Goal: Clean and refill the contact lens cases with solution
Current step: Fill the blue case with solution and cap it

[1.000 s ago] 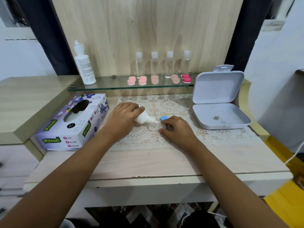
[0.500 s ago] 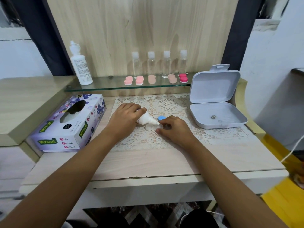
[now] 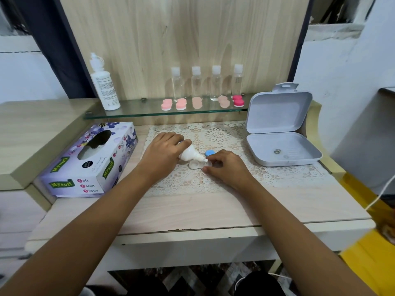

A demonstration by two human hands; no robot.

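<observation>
My left hand [image 3: 162, 153] grips a small white solution bottle [image 3: 191, 155], tipped so its nozzle points down to the right over an open clear lens case [image 3: 195, 165] on the lace mat [image 3: 215, 135]. My right hand [image 3: 226, 167] pinches the right end of that case with thumb and fingertips. A blue cap [image 3: 210, 153] lies just behind the case. Part of the case is hidden under my right fingers.
A tissue box [image 3: 89, 161] lies at the left. An open grey box [image 3: 282, 146] stands at the right. On the glass shelf [image 3: 136, 113] behind are a tall white bottle [image 3: 103, 84], several clear bottles [image 3: 196, 82] and several pink lens cases [image 3: 181, 103].
The view has shifted slightly. Both hands stay in place, with the bottle nozzle still over the case.
</observation>
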